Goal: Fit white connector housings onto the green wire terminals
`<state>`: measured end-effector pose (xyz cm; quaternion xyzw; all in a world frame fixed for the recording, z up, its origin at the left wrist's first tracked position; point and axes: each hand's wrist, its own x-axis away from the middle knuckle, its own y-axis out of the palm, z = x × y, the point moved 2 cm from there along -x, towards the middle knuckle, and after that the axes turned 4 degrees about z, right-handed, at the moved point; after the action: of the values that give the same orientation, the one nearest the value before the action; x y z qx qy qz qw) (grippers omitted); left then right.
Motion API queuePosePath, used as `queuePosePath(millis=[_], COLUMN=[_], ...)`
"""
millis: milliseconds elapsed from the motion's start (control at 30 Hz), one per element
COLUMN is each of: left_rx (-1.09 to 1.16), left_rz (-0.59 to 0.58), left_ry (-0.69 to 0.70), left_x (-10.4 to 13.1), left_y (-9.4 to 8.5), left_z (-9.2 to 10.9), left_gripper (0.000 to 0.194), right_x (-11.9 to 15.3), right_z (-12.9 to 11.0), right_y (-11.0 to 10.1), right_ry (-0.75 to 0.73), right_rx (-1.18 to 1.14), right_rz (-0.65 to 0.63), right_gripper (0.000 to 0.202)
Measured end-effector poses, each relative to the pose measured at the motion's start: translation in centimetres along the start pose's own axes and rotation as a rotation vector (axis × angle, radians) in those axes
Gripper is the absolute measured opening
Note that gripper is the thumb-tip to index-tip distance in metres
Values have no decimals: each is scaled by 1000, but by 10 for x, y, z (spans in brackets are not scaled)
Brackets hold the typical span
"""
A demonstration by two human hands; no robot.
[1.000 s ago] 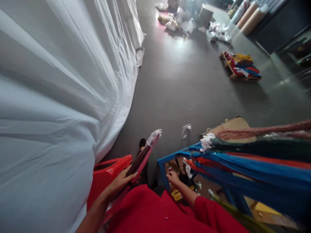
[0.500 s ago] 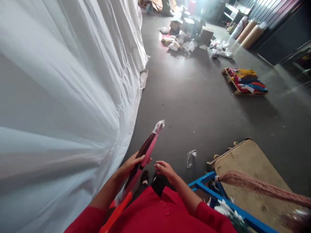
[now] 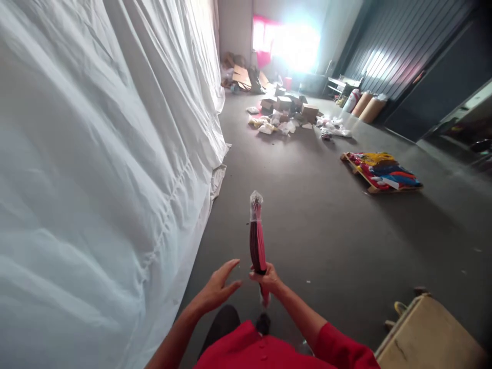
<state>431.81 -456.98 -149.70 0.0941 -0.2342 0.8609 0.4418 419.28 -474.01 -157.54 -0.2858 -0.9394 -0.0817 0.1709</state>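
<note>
A long bundle of pink and dark brown strands (image 3: 257, 241) stands nearly upright in front of my body, with clear plastic wrap (image 3: 255, 205) around its top end. My right hand (image 3: 267, 279) is closed around its lower part, by a dark band. The bundle's lower end shows below the hand, partly hidden by it. To the left of the bundle is my left hand (image 3: 219, 289), empty, thumb and fingers spread apart and not touching it.
White sheeting (image 3: 96, 179) hangs along the left. A pallet (image 3: 357, 171) with colourful bundles sits on the floor at right. A wooden platform (image 3: 430, 333) is at lower right. Farther off lie cardboard boxes (image 3: 284, 104) and plastic bags (image 3: 334, 128); rolls (image 3: 372, 108) lean by the dark wall.
The bundle has passed from my left hand to my right and turned from slanted to nearly upright. My left hand has let go. The view has tilted up, and the blue frame is out of sight.
</note>
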Motion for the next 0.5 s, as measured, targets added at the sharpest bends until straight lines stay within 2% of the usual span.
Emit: queuePosePath(millis=[167, 233, 267, 300, 367, 433, 500], left_rx=[-197, -370, -421, -465, -475, -438, -375], left_rz=[117, 115, 116, 111, 102, 87, 68], left_ry=[-330, -484, -522, -547, -517, -424, -313], left_x=[-74, -115, -142, -174, -251, -341, -436], left_y=[-91, -128, -145, -159, -181, -195, -203], left_z=[-67, -85, -87, -84, -66, -35, -1], left_gripper=[69, 59, 53, 48, 43, 45, 47], right_x=[-170, -234, -262, -285, -318, -340, -363], right_z=[-22, -34, -41, -48, -64, -78, -93], right_y=[-75, -102, -114, -126, -147, -168, -188], right_ry=[120, 184, 217, 250, 315, 377, 404], right_rx=[157, 232, 269, 305, 376, 444, 504], right_rz=[133, 184, 216, 248, 317, 381, 447], right_gripper=[39, 38, 39, 42, 47, 50, 40])
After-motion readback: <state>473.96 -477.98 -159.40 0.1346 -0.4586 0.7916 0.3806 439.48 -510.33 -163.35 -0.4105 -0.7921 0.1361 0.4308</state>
